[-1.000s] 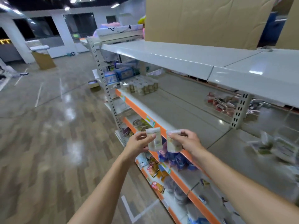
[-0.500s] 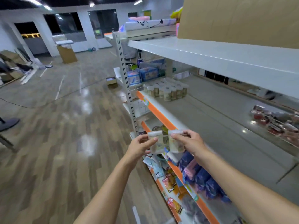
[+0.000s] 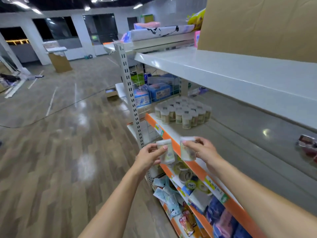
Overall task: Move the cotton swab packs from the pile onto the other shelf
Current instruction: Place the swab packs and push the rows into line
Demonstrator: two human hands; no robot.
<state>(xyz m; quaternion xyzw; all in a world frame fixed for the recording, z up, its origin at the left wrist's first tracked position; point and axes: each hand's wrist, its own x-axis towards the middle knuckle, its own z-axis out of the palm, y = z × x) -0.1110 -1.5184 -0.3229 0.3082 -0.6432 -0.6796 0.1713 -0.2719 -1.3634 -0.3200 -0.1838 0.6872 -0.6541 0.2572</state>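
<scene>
Left hand [image 3: 148, 156] fingers pinching a cotton swab pack [image 3: 166, 154] at frame centre, right hand [image 3: 203, 151] gripping a second pack [image 3: 187, 149] beside it, grouped packs [image 3: 183, 112] on the grey shelf [image 3: 240, 143] above

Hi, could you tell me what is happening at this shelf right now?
A person is restocking a shop shelf by hand. The left hand holds one cotton swab pack and the right hand holds another pack, both upright and raised over the orange shelf edge. Ahead on that same shelf stands a tidy group of similar packs. The two packs in hand are not yet set down.
</scene>
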